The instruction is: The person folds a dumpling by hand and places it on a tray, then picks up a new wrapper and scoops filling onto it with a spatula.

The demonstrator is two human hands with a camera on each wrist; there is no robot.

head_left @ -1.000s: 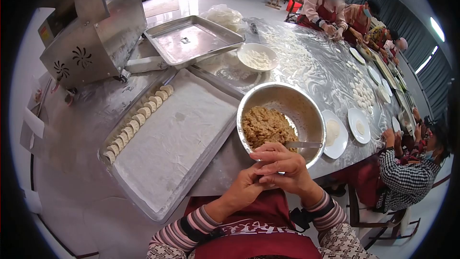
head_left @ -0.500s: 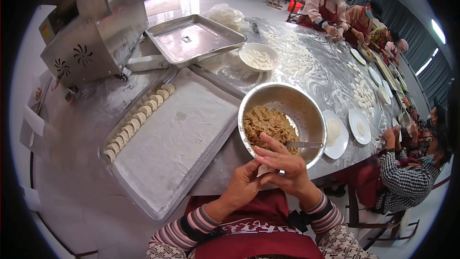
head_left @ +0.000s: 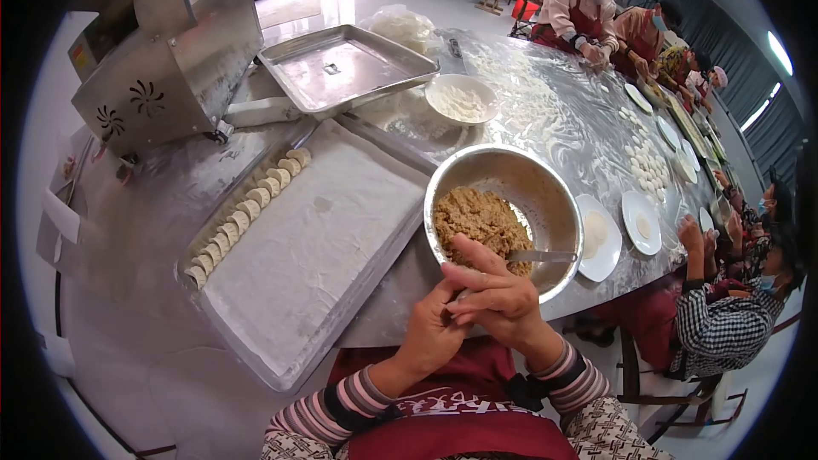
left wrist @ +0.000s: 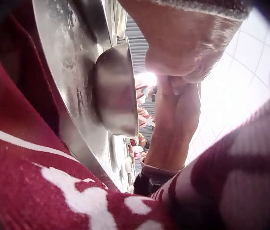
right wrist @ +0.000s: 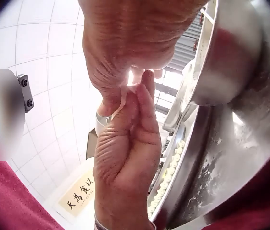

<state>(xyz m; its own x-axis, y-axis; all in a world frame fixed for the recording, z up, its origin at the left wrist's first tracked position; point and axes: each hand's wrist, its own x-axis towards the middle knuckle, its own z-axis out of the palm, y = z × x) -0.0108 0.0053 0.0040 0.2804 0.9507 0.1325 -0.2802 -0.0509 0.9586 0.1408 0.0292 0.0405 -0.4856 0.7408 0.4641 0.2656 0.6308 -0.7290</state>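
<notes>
Both hands meet just in front of the metal bowl's near rim, fingers bent together around a dumpling (head_left: 463, 295) that is mostly hidden by them. My left hand (head_left: 432, 330) pinches it from the left. My right hand (head_left: 504, 300) closes over it from the other side, its index finger stretched out toward the bowl. A thin pale edge of dough shows between the thumbs in the right wrist view. Brown minced filling (head_left: 479, 220) heaps in the steel bowl (head_left: 554, 196), with a flat metal-handled spreader (head_left: 541, 256) stuck in it.
Left of the bowl, a paper-lined tray (head_left: 307, 255) carries a row of finished dumplings (head_left: 241, 220) along its far-left side. Behind stand a metal tray (head_left: 349, 68), a bowl of flour (head_left: 461, 104) and a steel machine (head_left: 170, 68). White plates (head_left: 600, 243) hold wrappers at right; people work beyond.
The right hand's fingers have spread and shifted around the dumpling, its index finger lifting away. A white bit of dough showed more between the hands half a second ago. The bowl and trays stay put.
</notes>
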